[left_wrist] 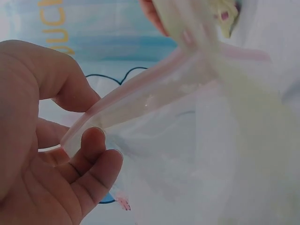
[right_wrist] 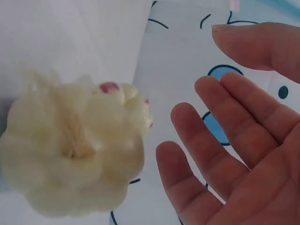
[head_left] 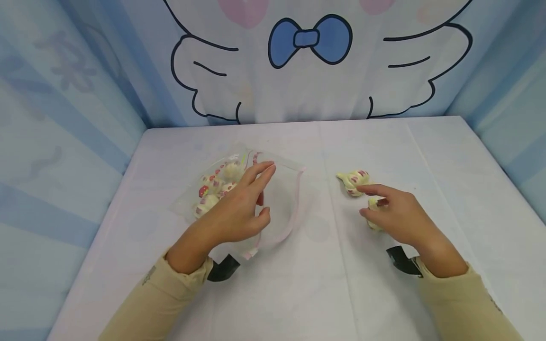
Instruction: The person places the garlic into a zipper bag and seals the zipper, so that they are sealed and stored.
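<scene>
My left hand [head_left: 239, 203] is over a clear plastic zip bag [head_left: 279, 208] with a pink-edged mouth. In the left wrist view its thumb and fingers stand apart at the bag's edge [left_wrist: 136, 86], overlapping it. Several cream bulbs with purplish marks, like garlic [head_left: 207, 204], show inside the bag's left part. On the right, my right hand [head_left: 396, 213] hovers with fingers spread beside a garlic bulb [right_wrist: 70, 150], partly hidden under it in the head view. A second garlic bulb [head_left: 356, 180] lies just beyond, its stem pointing left.
A white cloth covers the table [head_left: 328, 284]. Behind it hangs a pale curtain [head_left: 315, 90] with a blue bow drawing, and blue patterned curtains [head_left: 64, 166] close in the sides. Black straps [head_left: 223, 269] poke out from both sleeve cuffs.
</scene>
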`<control>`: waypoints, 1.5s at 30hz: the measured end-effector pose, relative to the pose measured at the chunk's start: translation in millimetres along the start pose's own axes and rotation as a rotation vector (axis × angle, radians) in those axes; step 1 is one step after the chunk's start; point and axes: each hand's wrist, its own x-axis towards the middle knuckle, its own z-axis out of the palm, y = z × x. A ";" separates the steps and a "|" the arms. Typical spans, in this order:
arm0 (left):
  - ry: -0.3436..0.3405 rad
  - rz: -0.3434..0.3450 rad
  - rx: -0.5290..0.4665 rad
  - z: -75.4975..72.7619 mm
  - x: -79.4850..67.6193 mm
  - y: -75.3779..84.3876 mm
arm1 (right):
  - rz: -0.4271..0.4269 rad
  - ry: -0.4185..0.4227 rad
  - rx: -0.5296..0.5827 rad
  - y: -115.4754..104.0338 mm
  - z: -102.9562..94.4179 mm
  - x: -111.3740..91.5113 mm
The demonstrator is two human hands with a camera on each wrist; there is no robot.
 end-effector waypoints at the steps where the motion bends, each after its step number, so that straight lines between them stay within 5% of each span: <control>1: -0.002 0.001 -0.004 -0.2 -0.1 0.1 | 0.010 0.000 -0.013 4.6 -1.9 -0.4; 13: -0.064 0.014 -0.039 -7.5 -0.7 -3.9 | 0.013 -0.080 -0.088 39.1 -9.9 -2.6; 28: -0.089 -0.025 -0.044 -16.3 1.4 -6.9 | -0.009 -0.109 -0.090 46.2 -1.3 -3.1; 39: -0.078 -0.038 -0.062 -14.5 0.4 -8.3 | -0.045 -0.032 -0.059 41.4 14.4 -0.2; 45: -0.078 -0.043 -0.061 -15.9 0.4 -7.0 | -0.085 -0.102 -0.053 41.7 18.1 2.1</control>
